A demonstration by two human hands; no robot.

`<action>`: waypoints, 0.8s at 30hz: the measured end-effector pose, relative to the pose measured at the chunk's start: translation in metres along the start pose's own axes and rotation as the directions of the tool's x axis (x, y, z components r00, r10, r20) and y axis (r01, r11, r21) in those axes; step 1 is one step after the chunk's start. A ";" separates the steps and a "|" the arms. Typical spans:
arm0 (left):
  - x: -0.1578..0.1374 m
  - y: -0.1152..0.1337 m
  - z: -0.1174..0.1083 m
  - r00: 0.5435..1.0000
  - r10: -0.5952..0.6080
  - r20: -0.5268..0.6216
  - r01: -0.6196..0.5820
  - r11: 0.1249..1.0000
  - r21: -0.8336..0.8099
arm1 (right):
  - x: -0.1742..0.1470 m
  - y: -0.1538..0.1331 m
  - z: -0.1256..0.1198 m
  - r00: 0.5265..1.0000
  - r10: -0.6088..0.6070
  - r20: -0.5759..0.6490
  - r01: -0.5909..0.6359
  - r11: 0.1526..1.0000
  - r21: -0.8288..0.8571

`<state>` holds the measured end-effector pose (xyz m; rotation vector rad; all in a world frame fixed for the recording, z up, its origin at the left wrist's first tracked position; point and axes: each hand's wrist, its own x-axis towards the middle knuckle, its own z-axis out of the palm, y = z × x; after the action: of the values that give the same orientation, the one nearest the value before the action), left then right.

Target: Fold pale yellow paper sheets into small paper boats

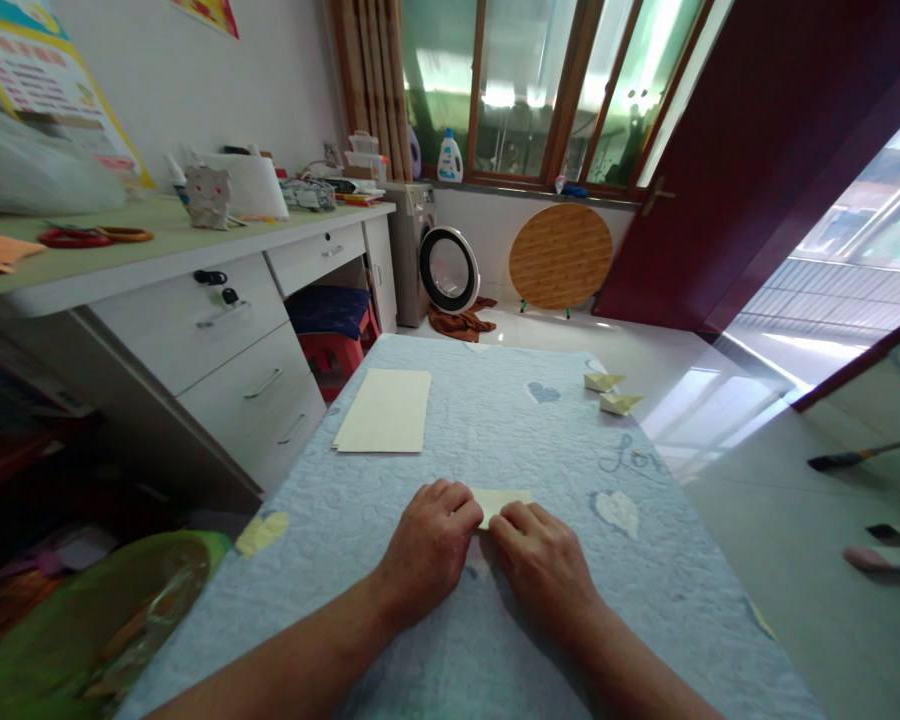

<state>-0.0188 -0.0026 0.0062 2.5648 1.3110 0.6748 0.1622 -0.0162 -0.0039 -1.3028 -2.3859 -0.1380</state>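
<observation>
Paper in work: small pale yellow sheet [504, 497], flat on the near half of the surface [510, 430], between the two hands; lower part partly hidden by the fingers.
Left hand: left hand [433, 545], fingers curled, grasping the sheet at its left end; thumb side faces the other hand.
Right hand: right hand [544, 550], fingers bent down, grasping the sheet at its lower right; knuckles up, wrist low over the cloth.
Gap: hands near each other, apart; a strip of the sheet shows above and between them.
Surface cover: light blue quilted cloth [495, 430], heart shapes and lettering on it.
Paper stack: pale yellow stack [385, 412], beyond the left hand, edges slightly out of line at the lower left corner.
Folded pieces: two pointed paper shapes, far right; rear piece [604, 382] just behind front piece [620, 403].
Left of surface: bin with green liner [120, 610], contents hard to make out.
Drawer unit: pale top, red-handled scissors [75, 237] lying on it; red stool [334, 355] with dark blue seat tucked below.
Far wall: washing machine [411, 240], round door swung open; round wooden board [562, 257] upright by the wall.
</observation>
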 end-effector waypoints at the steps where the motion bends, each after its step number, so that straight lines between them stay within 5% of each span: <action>1: 0.000 0.000 0.000 1.000 -0.010 -0.008 0.010 1.000 -0.014 | 0.000 0.000 0.000 1.000 0.001 -0.001 -0.001 1.000 -0.001; 11: -0.005 -0.001 0.000 0.974 -0.217 -0.064 0.199 0.956 -0.217 | 0.001 -0.002 0.000 1.000 0.027 -0.010 -0.027 1.000 0.004; 24: -0.004 0.001 -0.003 0.970 -0.238 -0.058 0.199 0.903 -0.381 | 0.000 -0.003 -0.001 0.999 0.042 -0.002 -0.042 0.999 0.022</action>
<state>-0.0212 -0.0068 0.0078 2.0698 1.3256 0.9211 0.1605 -0.0181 -0.0027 -1.3404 -2.3500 -0.1006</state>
